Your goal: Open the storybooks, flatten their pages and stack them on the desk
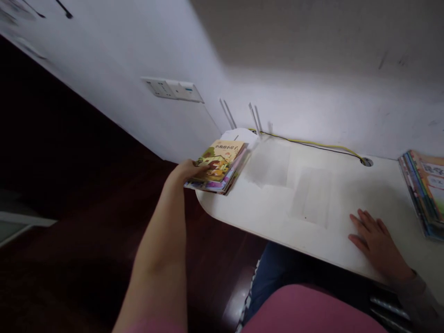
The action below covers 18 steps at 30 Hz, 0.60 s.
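Head: two hands (187,170) (376,240); apparently two book-stacks (218,166) (425,194)

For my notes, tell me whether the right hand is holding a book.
No, the right hand lies open on the white desk.

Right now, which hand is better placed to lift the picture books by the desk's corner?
Left, I'd say. Your left hand is touching the picture book stack, while your right hand lies flat on the white desk, nearer the other books.
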Motion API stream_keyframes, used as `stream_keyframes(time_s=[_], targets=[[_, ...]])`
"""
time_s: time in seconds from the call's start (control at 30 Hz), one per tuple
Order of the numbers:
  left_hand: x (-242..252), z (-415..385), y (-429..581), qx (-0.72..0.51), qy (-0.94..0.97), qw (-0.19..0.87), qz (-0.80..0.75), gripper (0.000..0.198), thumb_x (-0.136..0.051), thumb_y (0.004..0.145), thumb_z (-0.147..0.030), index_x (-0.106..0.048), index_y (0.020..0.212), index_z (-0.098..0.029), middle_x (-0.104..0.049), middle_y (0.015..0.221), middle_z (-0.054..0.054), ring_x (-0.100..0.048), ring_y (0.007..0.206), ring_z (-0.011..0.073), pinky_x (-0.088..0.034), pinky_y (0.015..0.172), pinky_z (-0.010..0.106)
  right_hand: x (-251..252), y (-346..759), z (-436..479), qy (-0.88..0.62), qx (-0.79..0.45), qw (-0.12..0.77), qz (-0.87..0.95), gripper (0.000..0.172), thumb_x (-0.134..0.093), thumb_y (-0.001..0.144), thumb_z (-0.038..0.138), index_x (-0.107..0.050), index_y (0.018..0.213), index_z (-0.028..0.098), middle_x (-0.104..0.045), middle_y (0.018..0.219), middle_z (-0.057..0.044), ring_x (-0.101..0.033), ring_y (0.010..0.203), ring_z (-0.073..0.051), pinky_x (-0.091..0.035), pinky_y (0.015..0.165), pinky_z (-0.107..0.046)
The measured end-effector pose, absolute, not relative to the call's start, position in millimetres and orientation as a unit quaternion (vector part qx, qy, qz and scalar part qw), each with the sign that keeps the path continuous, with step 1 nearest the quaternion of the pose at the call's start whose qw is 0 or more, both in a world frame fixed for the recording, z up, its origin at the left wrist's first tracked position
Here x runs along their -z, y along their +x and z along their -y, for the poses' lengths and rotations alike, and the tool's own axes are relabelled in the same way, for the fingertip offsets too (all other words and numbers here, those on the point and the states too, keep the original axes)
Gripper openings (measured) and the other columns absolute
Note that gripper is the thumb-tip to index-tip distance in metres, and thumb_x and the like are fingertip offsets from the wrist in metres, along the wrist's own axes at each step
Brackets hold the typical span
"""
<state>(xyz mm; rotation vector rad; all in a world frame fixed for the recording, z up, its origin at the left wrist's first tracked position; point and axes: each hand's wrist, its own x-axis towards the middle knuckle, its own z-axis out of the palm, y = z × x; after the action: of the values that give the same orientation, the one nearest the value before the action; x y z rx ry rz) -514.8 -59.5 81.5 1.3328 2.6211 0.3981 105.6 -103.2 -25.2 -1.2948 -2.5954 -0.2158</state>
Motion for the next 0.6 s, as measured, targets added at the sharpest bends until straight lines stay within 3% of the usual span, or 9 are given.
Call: stream_keyframes(time_s=[0.1, 0.2, 0.37, 0.5, 0.57, 0.6], targets=[[-81.0, 61.3, -512.1, -0.174, 0.398, 0.107, -0.894, 0.055, -0.050, 0.086, -0.061, -0.052, 0.054, -0.016, -0.046, 0.037, -0.007, -0.045, 0.040, 0.0094, -0.039, 0.047, 0.019, 23.3, 104.5, 103.7, -0.443, 0.079, 0.118, 0.885, 0.050, -0.035, 0.095, 0.047, -0.047, 0.135, 0.018, -0.046, 0.143, -0.018, -0.042, 0.132, -0.032, -0.037, 0.101, -0.054], [-90.3, 61.5, -505.1, -0.230, 0.362, 0.074, -0.901, 0.045, -0.061, 0.084, -0.048, -0.049, 0.054, -0.017, -0.042, 0.038, -0.009, -0.043, 0.044, 0.0091, -0.045, 0.057, 0.020, 23.0, 103.0, 104.0, -0.447, 0.079, 0.120, 0.883, 0.049, -0.036, 0.095, 0.045, -0.048, 0.135, 0.018, -0.047, 0.142, -0.018, -0.043, 0.132, -0.032, -0.037, 0.101, -0.053], [-122.4, 77.5, -485.0, -0.319, 0.321, -0.047, -0.891, 0.026, -0.069, 0.079, -0.022, -0.046, 0.068, -0.017, -0.039, 0.055, -0.009, -0.050, 0.066, 0.0104, -0.047, 0.088, 0.036, 22.0, 102.0, 103.7, -0.453, 0.066, 0.118, 0.881, 0.048, -0.038, 0.095, 0.043, -0.049, 0.135, 0.018, -0.048, 0.142, -0.017, -0.043, 0.132, -0.032, -0.036, 0.102, -0.054], [-141.5, 100.5, -457.2, -0.460, 0.309, -0.149, -0.819, 0.020, -0.069, 0.076, -0.018, -0.052, 0.086, -0.014, -0.051, 0.074, -0.006, -0.053, 0.078, 0.0114, -0.045, 0.092, 0.043, 14.8, 100.2, 104.4, -0.458, 0.057, 0.122, 0.879, 0.048, -0.038, 0.095, 0.044, -0.049, 0.135, 0.017, -0.047, 0.142, -0.018, -0.040, 0.133, -0.032, -0.035, 0.102, -0.055], [-140.1, 105.0, -427.0, -0.590, 0.323, -0.109, -0.732, 0.022, -0.067, 0.077, -0.021, -0.052, 0.092, -0.014, -0.053, 0.077, -0.007, -0.053, 0.075, 0.0089, -0.046, 0.090, 0.039, 7.5, 92.2, 107.6, -0.455, 0.045, 0.149, 0.877, 0.051, -0.040, 0.095, 0.044, -0.044, 0.138, 0.017, -0.045, 0.143, -0.019, -0.037, 0.135, -0.033, -0.032, 0.105, -0.057], [-135.8, 105.1, -405.5, -0.655, 0.330, -0.036, -0.679, 0.021, -0.065, 0.080, -0.024, -0.051, 0.093, -0.015, -0.054, 0.077, -0.007, -0.054, 0.073, 0.0081, -0.048, 0.087, 0.036, 3.1, 85.1, 110.2, -0.451, 0.030, 0.170, 0.876, 0.053, -0.041, 0.095, 0.044, -0.039, 0.141, 0.018, -0.045, 0.143, -0.018, -0.036, 0.136, -0.032, -0.031, 0.107, -0.057]])
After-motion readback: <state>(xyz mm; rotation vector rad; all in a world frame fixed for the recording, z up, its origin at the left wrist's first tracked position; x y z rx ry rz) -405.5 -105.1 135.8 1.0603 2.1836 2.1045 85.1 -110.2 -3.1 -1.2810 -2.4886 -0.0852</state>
